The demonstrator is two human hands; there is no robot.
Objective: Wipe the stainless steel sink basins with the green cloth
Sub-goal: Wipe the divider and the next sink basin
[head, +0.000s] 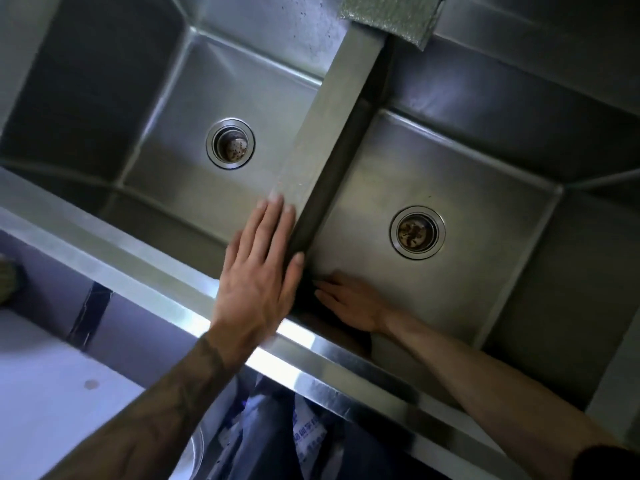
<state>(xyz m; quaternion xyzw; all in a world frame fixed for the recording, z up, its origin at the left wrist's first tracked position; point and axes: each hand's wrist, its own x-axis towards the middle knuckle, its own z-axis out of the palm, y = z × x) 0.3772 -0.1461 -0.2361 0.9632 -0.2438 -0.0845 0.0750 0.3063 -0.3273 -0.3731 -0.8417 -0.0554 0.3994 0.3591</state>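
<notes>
The green cloth (391, 19) lies draped over the far end of the divider (349, 81) that separates the two basins, with one corner hanging toward the right basin (450, 161). Neither hand touches it. The cloth is well apart from both hands, at the opposite end of the divider.

The left basin (194, 84) and the right basin each show a round drain, left drain (230, 143) and right drain (417, 233), both with dark residue in the strainer. Spots are visible on the far wall of the left basin, near the cloth.

The left hand (259, 275) rests flat on the near end of the divider, fingers straight and together, holding nothing. The right hand (349, 303) lies palm down on the floor of the right basin, just beside the divider wall, fingers extended, also holding nothing.

Judged step: wiping is not in hand, since the cloth is not held. The current posture reads as bracing on, or checking, the steel surface.

Next move, as judged: one hand reaches along the divider to the far end, takes up the cloth, and brings it down onto a basin floor. The left hand has the more direct line, as it already lies on the divider.
</notes>
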